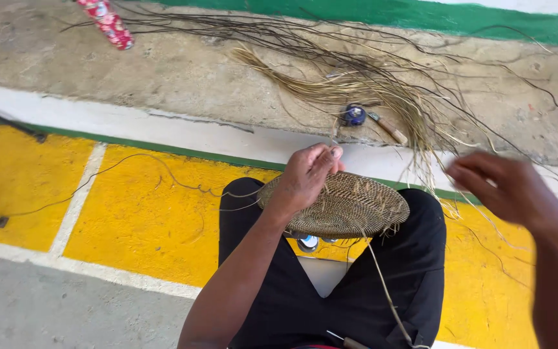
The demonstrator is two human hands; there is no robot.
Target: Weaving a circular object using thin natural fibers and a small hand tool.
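A round woven basket base (350,205) of tan and dark fibre rests on my knees, over black trousers. My left hand (306,176) grips its far rim, fingers pinched on the weave. My right hand (508,189) is raised to the right, blurred, apart from the disc; a thin straw strand seems to run from the disc toward it, but I cannot tell whether the fingers hold it. A loose strand (385,291) hangs from the disc down over my right leg.
A bundle of straw and dark fibres (369,81) lies spread on the concrete ledge ahead. A blue round object (354,115) and a wooden-handled tool (390,128) lie beside it. A red patterned cylinder (108,22) sits far left. Yellow painted floor (130,213) lies underfoot.
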